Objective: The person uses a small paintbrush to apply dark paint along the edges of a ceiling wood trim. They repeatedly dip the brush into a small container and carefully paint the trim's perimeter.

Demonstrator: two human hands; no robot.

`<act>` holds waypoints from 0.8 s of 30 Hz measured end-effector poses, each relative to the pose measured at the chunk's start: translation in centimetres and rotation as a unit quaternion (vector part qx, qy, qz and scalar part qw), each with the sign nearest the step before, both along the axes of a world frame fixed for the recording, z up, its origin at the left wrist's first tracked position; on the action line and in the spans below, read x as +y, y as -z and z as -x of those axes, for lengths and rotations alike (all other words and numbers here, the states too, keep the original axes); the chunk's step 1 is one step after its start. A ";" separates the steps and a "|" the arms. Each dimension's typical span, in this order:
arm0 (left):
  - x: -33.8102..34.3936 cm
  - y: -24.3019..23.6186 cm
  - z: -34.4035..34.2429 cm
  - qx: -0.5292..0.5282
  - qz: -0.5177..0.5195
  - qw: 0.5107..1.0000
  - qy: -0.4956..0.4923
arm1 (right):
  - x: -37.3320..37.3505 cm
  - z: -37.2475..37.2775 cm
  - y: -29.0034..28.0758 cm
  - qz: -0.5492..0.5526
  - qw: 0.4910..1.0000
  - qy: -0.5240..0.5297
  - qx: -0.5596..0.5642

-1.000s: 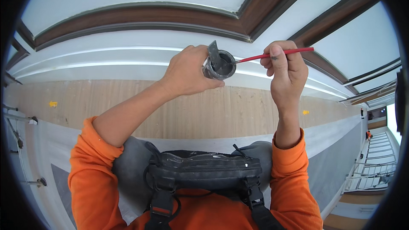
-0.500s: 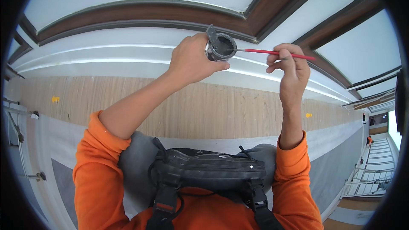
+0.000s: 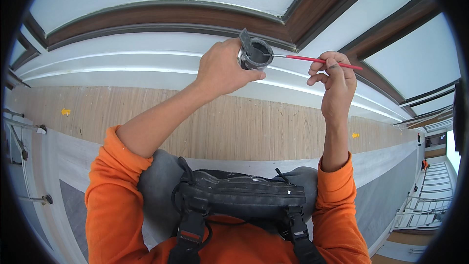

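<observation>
My left hand (image 3: pixel 222 66) is wrapped round a small paint can (image 3: pixel 259 58) and holds it up near the wall. Dark grey paint coats its inside and rim. A flat grey-smeared strip (image 3: pixel 245 42), perhaps a scraper, sticks up at the can's left rim; its lower end is hidden. Between the thumb and fingers of my right hand (image 3: pixel 337 80) is a thin red-handled paintbrush (image 3: pixel 312 59). It lies nearly level, its metal ferrule reaching over the can's right rim and its tip inside the mouth.
Brown wooden trim with dark grey edges (image 3: pixel 171 17) frames white wall panels ahead. A white baseboard (image 3: pixel 146 66) runs above the wood-look floor (image 3: pixel 220 122), which bears yellow arrow markers (image 3: pixel 66 112). A black bag (image 3: pixel 244 193) rests at my lap. Metal scaffolding (image 3: pixel 435 190) stands far right.
Both hands, the can and the brush keep nearly the same pose. The whole view has shifted very slightly, and the brush tip still sits in the can.
</observation>
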State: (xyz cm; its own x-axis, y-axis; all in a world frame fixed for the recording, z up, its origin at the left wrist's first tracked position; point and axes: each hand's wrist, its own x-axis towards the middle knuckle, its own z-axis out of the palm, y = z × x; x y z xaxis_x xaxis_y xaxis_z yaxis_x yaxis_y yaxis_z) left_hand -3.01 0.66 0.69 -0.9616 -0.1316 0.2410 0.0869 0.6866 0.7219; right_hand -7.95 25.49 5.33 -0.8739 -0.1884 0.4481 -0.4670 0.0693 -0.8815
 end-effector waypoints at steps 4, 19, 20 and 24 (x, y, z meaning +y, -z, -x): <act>0.1 0.1 0.0 0.003 0.013 1.000 -0.001 | 0.7 -0.4 -0.5 -0.051 0.997 -0.021 0.063; 0.5 -0.2 -0.4 -0.032 0.051 0.998 0.029 | -0.5 -1.8 -0.6 -0.089 0.992 -0.071 0.049; 0.5 -0.1 -0.4 -0.034 0.057 0.997 0.036 | -0.7 -1.8 -0.6 -0.081 0.993 -0.067 0.045; 0.7 -0.4 -0.6 -0.043 0.067 0.996 0.044 | -0.9 -1.9 -0.8 -0.049 0.995 -0.061 0.065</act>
